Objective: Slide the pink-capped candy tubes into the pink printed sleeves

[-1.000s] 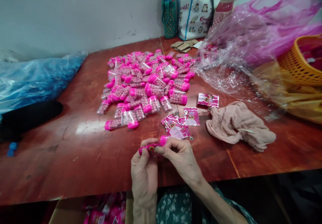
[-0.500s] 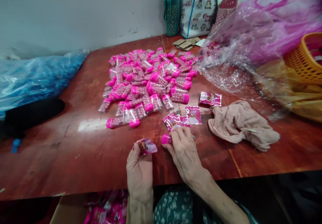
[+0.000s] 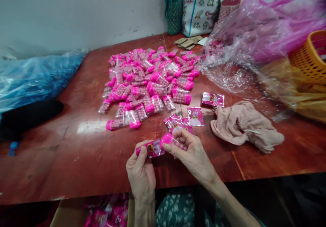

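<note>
My left hand point(image 3: 141, 169) pinches a small pink printed wrapper point(image 3: 155, 149) near the table's front edge. Between the thumb and fingers of my right hand point(image 3: 192, 152) is a clear candy tube point(image 3: 178, 144) with a pink cap, its cap end at the wrapper's right end. Whether the cap is inside the wrapper or only against it I cannot tell. Just beyond my hands lie loose pink wrappers point(image 3: 175, 122) and a single flat wrapper point(image 3: 195, 116). A large pile of similar candy tubes point(image 3: 155, 87), filled with pink balls, covers the middle of the table.
A stack of wrappers point(image 3: 213, 99) lies near a crumpled cloth point(image 3: 244, 126) at right. Plastic bags point(image 3: 254, 33) and an orange basket point(image 3: 308, 57) stand beyond. A blue bag point(image 3: 38, 77) is at left. Below the table edge, a box point(image 3: 68, 213) holds pink packets.
My right hand has lifted the candy tube and turned it, bringing its cap to the wrapper. My left hand has tilted the wrapper toward it.
</note>
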{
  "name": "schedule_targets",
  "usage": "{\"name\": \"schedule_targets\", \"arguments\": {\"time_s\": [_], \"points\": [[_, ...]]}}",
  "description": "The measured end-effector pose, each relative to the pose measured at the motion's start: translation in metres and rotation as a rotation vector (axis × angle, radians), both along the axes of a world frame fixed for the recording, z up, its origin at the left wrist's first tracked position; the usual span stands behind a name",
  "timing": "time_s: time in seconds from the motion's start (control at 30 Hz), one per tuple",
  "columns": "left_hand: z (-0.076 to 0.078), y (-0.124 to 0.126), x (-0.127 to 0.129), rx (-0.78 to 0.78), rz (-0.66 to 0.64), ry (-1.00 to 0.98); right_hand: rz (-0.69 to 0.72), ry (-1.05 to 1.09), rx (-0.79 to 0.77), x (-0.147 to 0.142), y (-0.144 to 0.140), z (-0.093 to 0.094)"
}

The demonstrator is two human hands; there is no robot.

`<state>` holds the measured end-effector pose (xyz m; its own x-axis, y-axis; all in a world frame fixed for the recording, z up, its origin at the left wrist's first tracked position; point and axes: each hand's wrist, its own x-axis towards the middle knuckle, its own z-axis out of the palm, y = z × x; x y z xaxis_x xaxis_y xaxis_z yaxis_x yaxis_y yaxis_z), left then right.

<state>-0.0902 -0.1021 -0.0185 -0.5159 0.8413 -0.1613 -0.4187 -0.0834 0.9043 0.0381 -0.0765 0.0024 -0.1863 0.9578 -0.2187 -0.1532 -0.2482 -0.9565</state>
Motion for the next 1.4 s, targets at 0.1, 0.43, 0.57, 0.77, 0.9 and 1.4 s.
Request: {"name": "schedule_targets", "arguments": {"time_s": [0.1,0.43,0.57,0.77,0.9,1.4], "points": [[-0.002,0.001,0.000,-0.002,-0.004,-0.002,0.005,-0.021,0.017,0.003,0.002,0.000],[0.000,0.003,0.003,-0.056,-0.051,-0.123,-0.006,-0.010,0.010,-0.002,0.001,0.001],[0.001,0.002,0.001,-0.079,-0.067,-0.108,0.164,-0.081,0.046,0.004,-0.001,0.005],[0.005,-0.004,-0.002,-0.048,-0.192,-0.034,0.285,-0.114,0.073,0.016,0.000,0.001],[0.007,-0.005,-0.003,-0.044,-0.227,0.013,0.314,-0.119,0.101,0.016,-0.001,0.001],[0.009,-0.005,0.011,-0.154,-0.095,-0.376,0.170,-0.019,0.122,-0.001,-0.006,-0.001]]}}
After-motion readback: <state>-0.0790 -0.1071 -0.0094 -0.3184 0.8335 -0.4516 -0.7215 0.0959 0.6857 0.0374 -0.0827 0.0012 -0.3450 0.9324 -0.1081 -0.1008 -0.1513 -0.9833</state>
